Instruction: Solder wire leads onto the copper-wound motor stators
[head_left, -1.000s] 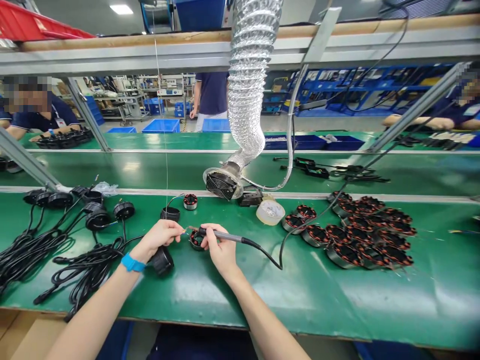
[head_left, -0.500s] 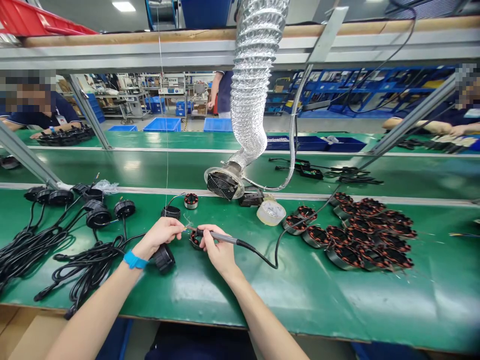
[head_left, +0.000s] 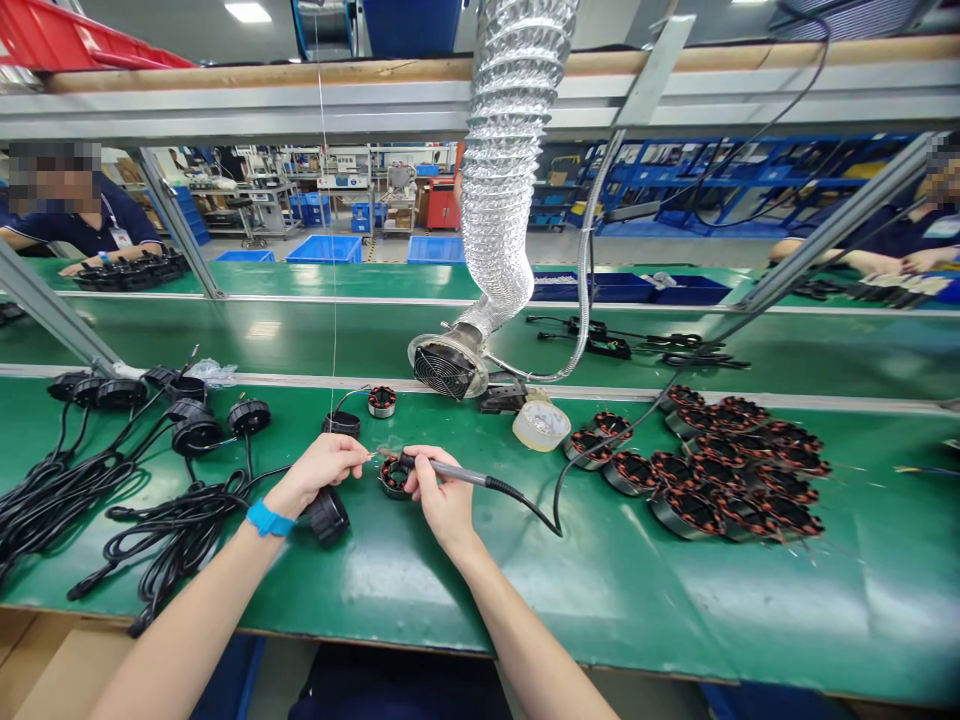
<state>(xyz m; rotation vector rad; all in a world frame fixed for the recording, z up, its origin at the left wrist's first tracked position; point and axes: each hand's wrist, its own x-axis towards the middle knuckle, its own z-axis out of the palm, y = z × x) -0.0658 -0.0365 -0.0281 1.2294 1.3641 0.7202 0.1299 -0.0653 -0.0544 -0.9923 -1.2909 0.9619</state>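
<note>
My left hand [head_left: 330, 470], with a blue band at its wrist, pinches the end of a thin wire [head_left: 369, 456]. In my right hand [head_left: 444, 508] is a soldering iron [head_left: 461, 474], held like a pen. Its tip points left, a small gap from the wire end, and faint smoke hangs there. Below the tip a copper-wound stator [head_left: 391, 479] rests on the green bench, partly behind my right fingers. A black round cap [head_left: 328, 516] lies under my left wrist. Just behind my left hand sit a black ring housing [head_left: 342, 425] and another stator [head_left: 382, 402].
A fume duct [head_left: 501, 180] with a fan [head_left: 448, 368] hangs ahead. Beside it is a tape-like roll [head_left: 541, 426]. Many stators [head_left: 712, 470] lie right, black cables [head_left: 172, 530] left. A conveyor [head_left: 360, 335] runs behind; co-workers sit beyond it.
The soldering iron has drawn slightly right, away from the wire end. My left hand stays put. Black parts on the conveyor have shifted left, and a standing person has passed from sight.
</note>
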